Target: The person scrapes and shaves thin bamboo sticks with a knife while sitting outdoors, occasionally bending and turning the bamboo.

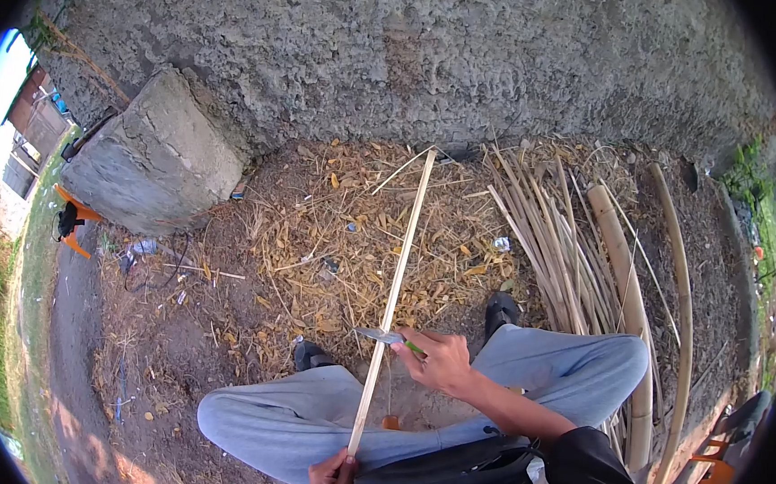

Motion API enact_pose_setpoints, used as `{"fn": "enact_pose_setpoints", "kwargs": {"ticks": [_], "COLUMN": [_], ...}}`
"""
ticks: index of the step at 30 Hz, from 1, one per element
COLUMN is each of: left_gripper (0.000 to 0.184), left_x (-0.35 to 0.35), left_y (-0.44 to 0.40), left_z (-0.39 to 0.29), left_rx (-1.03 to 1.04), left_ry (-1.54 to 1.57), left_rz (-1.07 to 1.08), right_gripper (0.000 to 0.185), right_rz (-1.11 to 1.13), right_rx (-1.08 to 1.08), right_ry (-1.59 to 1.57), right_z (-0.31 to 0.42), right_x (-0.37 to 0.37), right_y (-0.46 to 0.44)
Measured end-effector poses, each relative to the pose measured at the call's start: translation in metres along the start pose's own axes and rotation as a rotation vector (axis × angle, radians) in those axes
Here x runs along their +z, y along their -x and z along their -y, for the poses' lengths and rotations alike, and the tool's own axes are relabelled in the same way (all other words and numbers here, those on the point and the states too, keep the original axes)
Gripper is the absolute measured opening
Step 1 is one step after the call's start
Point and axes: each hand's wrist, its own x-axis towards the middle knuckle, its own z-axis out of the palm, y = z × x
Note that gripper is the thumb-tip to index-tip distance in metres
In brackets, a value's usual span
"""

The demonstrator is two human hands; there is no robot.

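A long, pale bamboo strip [408, 234] slants from my lap up toward the foot of the wall. Its near end is gripped by my left hand [333, 477], low in the view beside my thigh. My right hand [438, 361] is closed round the green handle of a knife [380, 335]. The knife's blade points left and lies across the strip, around its middle; whether it cuts into the strip I cannot tell. Part of the handle is hidden by my fingers.
A rough grey wall [473, 59] stands ahead, with a concrete block [160, 154] at the left. Split bamboo strips [550, 244] lie in a pile on the right, beside a thick bamboo pole [625, 268] and a thinner curved pole [679, 298]. Dry leaves and shavings [343, 239] cover the ground.
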Motion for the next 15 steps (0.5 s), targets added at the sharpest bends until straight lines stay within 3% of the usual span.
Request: {"fn": "enact_pose_setpoints", "kwargs": {"ticks": [15], "left_gripper": [0.031], "left_x": [-0.012], "left_y": [0.020], "left_z": [0.007], "left_rx": [-0.076], "left_ry": [0.010], "left_rz": [0.052], "right_gripper": [0.024], "right_rz": [-0.022], "right_rx": [0.005], "right_ry": [0.016], "right_z": [-0.001], "right_x": [0.001], "right_y": [-0.003]}}
